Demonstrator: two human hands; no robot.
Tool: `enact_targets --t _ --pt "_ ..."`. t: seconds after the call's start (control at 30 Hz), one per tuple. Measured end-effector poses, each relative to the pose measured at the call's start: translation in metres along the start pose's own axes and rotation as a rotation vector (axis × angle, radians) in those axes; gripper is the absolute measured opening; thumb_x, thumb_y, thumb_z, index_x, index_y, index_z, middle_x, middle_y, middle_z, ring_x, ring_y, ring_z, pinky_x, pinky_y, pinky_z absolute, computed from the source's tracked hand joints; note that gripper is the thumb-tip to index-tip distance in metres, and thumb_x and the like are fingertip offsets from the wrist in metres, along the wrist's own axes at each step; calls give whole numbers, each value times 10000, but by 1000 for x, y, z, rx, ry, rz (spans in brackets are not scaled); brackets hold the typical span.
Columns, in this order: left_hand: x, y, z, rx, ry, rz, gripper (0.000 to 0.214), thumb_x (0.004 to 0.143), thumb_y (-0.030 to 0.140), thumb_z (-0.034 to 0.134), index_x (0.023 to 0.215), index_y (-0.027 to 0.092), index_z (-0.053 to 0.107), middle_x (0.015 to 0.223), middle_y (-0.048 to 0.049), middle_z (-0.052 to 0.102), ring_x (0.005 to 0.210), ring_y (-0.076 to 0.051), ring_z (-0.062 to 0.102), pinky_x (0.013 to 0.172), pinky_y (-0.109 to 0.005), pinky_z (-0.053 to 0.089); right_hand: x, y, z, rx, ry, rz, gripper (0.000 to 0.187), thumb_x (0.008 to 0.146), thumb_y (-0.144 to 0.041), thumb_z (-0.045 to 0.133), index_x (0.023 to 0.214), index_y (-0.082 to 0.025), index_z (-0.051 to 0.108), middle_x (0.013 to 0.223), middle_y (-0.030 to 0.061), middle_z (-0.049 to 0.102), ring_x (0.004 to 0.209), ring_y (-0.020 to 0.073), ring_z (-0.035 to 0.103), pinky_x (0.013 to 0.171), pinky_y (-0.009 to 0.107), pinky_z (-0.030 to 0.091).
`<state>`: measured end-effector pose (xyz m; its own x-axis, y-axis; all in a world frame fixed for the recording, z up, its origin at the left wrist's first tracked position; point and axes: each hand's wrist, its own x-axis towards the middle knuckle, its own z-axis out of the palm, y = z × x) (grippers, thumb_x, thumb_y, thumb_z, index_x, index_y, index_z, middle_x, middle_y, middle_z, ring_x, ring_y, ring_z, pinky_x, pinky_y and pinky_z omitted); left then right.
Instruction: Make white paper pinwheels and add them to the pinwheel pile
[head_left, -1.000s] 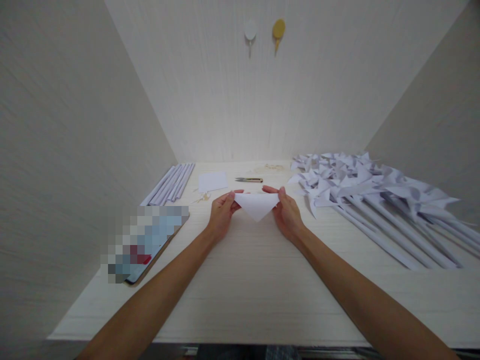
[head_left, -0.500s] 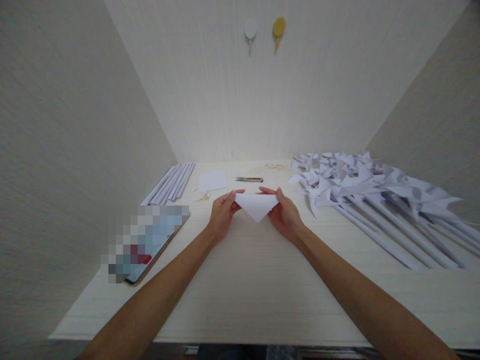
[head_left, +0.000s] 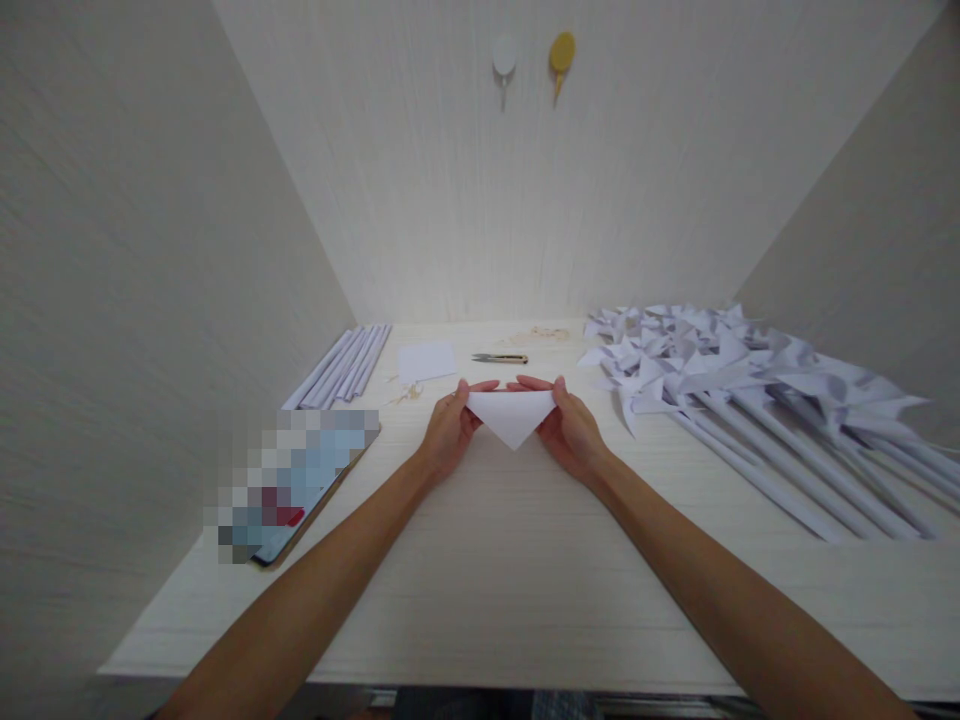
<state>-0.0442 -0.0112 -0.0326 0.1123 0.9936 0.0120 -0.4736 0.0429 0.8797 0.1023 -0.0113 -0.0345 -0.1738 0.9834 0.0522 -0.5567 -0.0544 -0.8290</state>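
A white sheet of paper folded into a triangle (head_left: 513,415) is held between my two hands, its long edge away from me and its point toward me. My left hand (head_left: 450,428) grips the left corner, thumb on top and fingers underneath. At the right corner my right hand (head_left: 568,425) pinches the paper the same way. Just beyond the fingers lies a pair of thread snips (head_left: 500,358). A flat white paper square (head_left: 426,362) rests on the table past my left hand, with thin tan strands (head_left: 409,393) by its near edge.
Many white paper pinwheels (head_left: 690,350) on rolled-paper sticks (head_left: 780,450) are heaped at the right. Rolled paper tubes (head_left: 341,368) lie at the back left, with a phone (head_left: 315,500), partly blurred out, nearer me. More tan strands (head_left: 550,333) lie by the back wall.
The fingers behind the paper's long edge have come slightly closer together. The folded paper sits almost where it was, both corners still gripped.
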Motion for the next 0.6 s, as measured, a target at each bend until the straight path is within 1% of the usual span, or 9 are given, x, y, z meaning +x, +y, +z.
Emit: enact_targets --t 0.1,0.2,0.37,0.6 --pt "0 1 -1 -11 -10 -12 373 753 426 468 857 115 644 871 -122 660 862 -184 581 787 -301 405 1 -1 -1 -15 8 -2 378 709 -511 501 833 -191 658 942 83 653 889 178 572 799 326 396" --pt "0 2 -1 -21 -20 -22 366 765 415 454 866 118 641 903 -128 656 892 -187 576 807 -303 400 1 -1 -1 -25 21 -6 370 698 -506 519 825 -189 660 958 89 650 905 183 569 798 325 402" --pt "2 3 -2 -21 -36 -40 361 773 403 447 852 113 646 896 -128 658 900 -186 577 817 -300 400 0 -2 0 2 36 1 358 677 -498 548 797 -180 660 900 89 665 904 190 572 782 327 417" --pt "2 3 -3 -12 -30 -59 358 750 417 476 836 116 650 891 -131 658 937 -208 564 819 -330 408 1 0 -1 8 53 -31 350 657 -492 570 744 -165 656 821 97 673 895 206 576 749 339 438"
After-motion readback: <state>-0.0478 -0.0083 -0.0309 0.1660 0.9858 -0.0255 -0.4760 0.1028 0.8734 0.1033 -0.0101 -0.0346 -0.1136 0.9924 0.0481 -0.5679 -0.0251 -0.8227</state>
